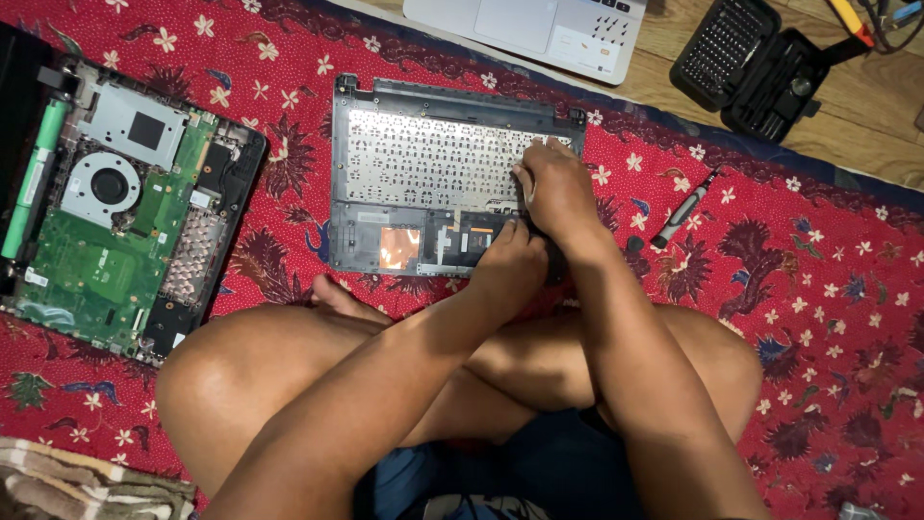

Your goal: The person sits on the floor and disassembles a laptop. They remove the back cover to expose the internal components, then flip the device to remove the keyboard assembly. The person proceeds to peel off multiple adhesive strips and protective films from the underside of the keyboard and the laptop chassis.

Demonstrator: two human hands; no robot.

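A grey laptop palmrest cover [385,173] lies upside down on the red flowered cloth [799,318], its metal keyboard backplate facing up. My right hand [556,188] rests on the cover's right end, fingers curled over the backplate. My left hand [510,260] presses on the cover's near right corner beside a small black part, which it mostly hides. Whether either hand grips anything is hidden. A copper-coloured patch [398,247] shows on the cover's near side.
An opened laptop base [115,202] with green board, fan and green battery lies at the left. A small screwdriver [681,209] lies right of the cover. A black bit case [751,58] and a white laptop [539,24] sit on the wooden floor beyond. My crossed legs fill the foreground.
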